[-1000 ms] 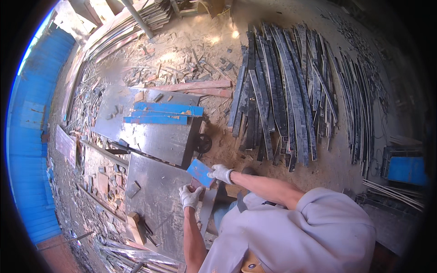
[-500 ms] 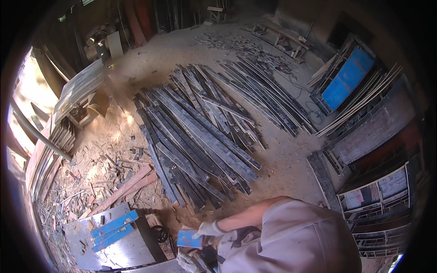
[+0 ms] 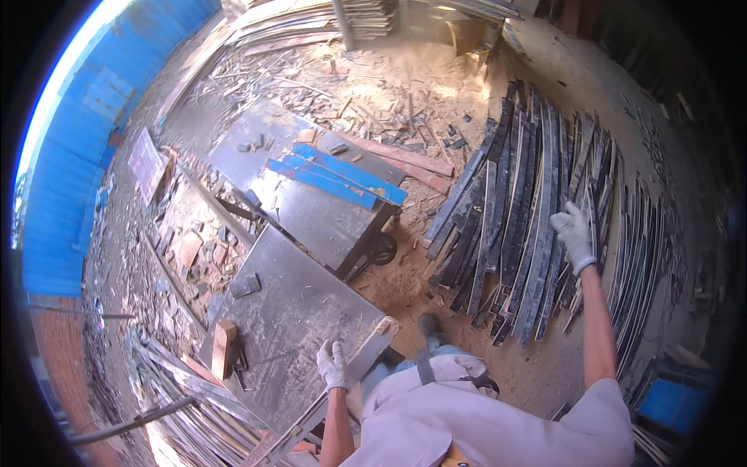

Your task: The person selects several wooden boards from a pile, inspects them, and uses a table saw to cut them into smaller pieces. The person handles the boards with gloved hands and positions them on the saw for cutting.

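My left hand (image 3: 333,366), in a pale work glove, is over the near metal table (image 3: 303,311) close to its right edge. Its fingers are apart and nothing shows in them. My right hand (image 3: 574,236), gloved too, reaches out to the right with its fingers apart and nothing visible in its grasp. Under it is a pile of long dark wooden strips (image 3: 537,210). Blue-faced wooden strips (image 3: 331,177) lie on the far metal table (image 3: 249,175). A wooden block (image 3: 223,350) stands at the left of the near table, next to a small dark offcut (image 3: 245,285).
Wood scraps (image 3: 183,257) cover the ground beyond the tables. A handwheel (image 3: 381,248) sticks out beside the far table. Reddish planks (image 3: 401,159) lie behind it. More strips (image 3: 634,249) are spread at right; a blue corrugated wall (image 3: 85,148) borders the left.
The view has swung left toward the metal tables. My right hand, which held a small blue-faced board piece, is now stretched out without it. My left hand has come apart from the right.
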